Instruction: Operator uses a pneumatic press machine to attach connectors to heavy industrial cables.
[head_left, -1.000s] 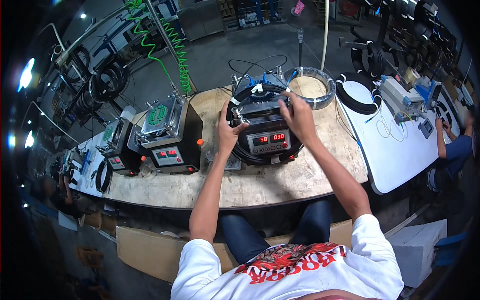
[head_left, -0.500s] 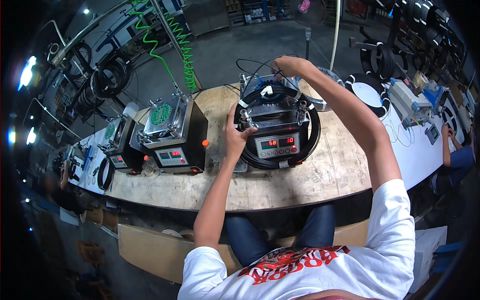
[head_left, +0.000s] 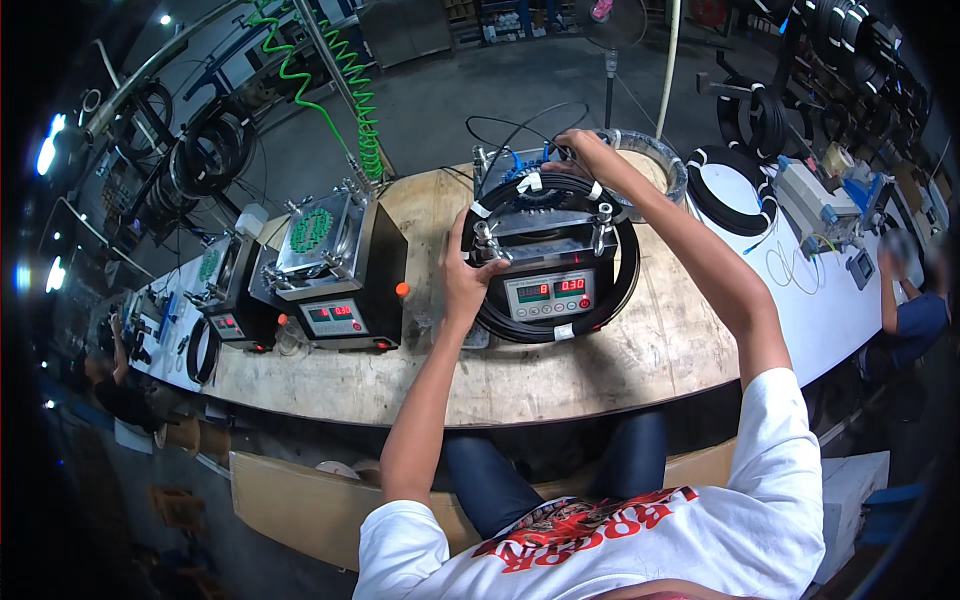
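A black box-shaped machine (head_left: 553, 292) with a lit red display stands on the wooden bench before me. A coil of black cable (head_left: 630, 270) hangs around its front, tied with white bands. My left hand (head_left: 465, 275) grips the coil's left side, thumb beside a metal clamp knob (head_left: 486, 240). At the far side of the machine's top, my right hand (head_left: 585, 155) has its fingers bent together over the round blue fixture (head_left: 540, 190). What its fingertips hold is hidden. A thin black cable end (head_left: 490, 122) loops up beside it.
Two similar machines with green round fixtures (head_left: 312, 231) stand to the left. Green spiral air hoses (head_left: 368, 130) hang above them. Behind my right wrist lies a wrapped coil (head_left: 675, 172); another black coil (head_left: 735, 160) is farther right. Co-workers are at both sides.
My right hand has come down and slightly nearer, its fingers lower over the fixture. The machine's display reads differently. My left hand still grips the coil.
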